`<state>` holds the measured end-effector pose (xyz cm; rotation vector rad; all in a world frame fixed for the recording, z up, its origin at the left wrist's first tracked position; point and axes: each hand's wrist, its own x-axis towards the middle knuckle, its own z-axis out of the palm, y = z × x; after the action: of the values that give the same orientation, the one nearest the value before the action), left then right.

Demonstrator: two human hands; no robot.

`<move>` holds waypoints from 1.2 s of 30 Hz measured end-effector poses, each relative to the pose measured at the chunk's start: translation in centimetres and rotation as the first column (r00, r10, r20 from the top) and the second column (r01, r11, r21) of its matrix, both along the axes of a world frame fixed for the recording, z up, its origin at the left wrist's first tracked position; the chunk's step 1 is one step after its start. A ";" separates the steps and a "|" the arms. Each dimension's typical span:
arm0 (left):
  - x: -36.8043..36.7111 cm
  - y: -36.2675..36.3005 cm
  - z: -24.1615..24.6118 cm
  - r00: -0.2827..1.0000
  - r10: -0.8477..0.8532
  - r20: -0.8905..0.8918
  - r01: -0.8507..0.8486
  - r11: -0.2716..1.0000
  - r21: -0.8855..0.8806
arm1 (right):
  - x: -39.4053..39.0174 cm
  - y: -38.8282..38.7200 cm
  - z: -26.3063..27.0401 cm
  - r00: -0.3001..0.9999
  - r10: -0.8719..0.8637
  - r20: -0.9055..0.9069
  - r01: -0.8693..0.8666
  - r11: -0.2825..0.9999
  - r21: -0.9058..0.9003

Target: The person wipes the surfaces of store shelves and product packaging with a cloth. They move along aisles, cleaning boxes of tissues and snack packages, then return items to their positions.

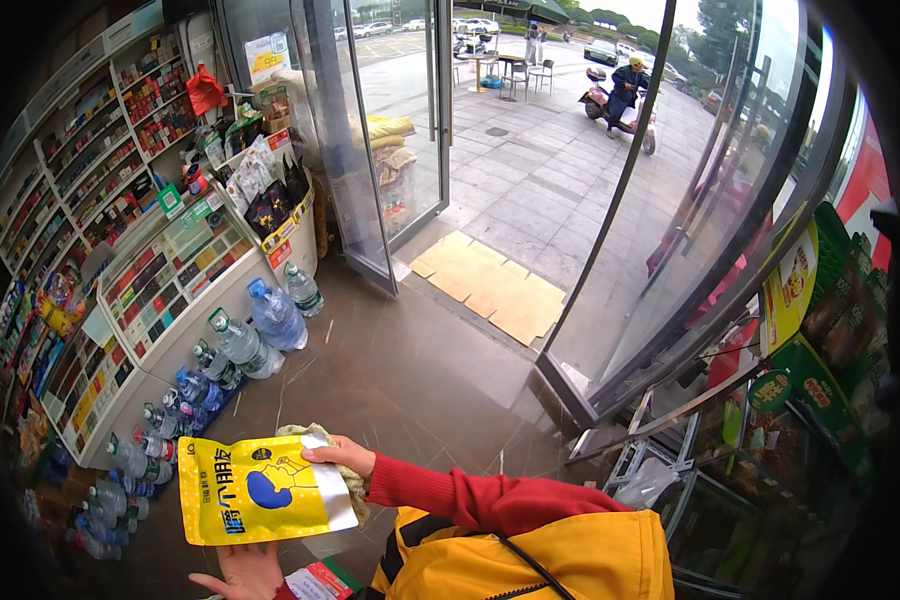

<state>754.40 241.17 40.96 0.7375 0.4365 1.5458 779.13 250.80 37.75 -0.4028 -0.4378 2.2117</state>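
Note:
My right hand (343, 459), in a red sleeve, grips the silver end of a yellow snack pouch (270, 491) with its thumb on top. The pouch has a cartoon face in profile and printed writing on its front. A crumpled beige cloth (358, 491) is bunched behind the pouch in the same hand. Just below the pouch's lower edge is my left hand (244, 574), palm up with the fingers spread. The pouch hides its fingertips, so contact is unclear. A red, white and green printed package (321, 581) shows beside my left sleeve.
Large water bottles (244, 345) line the floor along a glass display counter (187, 262). Shelves of small packs (90, 150) rise behind it. Glass doors (607, 247) stand ajar around a cardboard mat (487, 285). Outside, a person sits on a scooter (622, 112). Snack displays (810, 390) stand at right.

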 end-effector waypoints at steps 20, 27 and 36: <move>5.4 -0.5 -6.7 0.904 0.338 -0.263 -0.415 0.843 -0.341 | -4.0 0.1 3.6 0.522 -0.839 0.157 -0.187 0.067 0.980; 0.7 0.1 -7.5 0.950 0.290 -0.119 -0.311 0.827 -0.468 | -3.9 -3.0 0.4 0.598 -0.787 0.155 -0.374 -0.102 0.922; -1.0 -0.9 -3.4 0.933 0.301 -0.198 -0.354 0.869 -0.345 | 1.7 -0.7 -5.4 0.617 -0.090 0.782 -0.298 0.893 0.338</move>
<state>753.45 240.31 37.59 0.4847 0.9769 1.6629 780.79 250.14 32.31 -1.1284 -1.4482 1.8411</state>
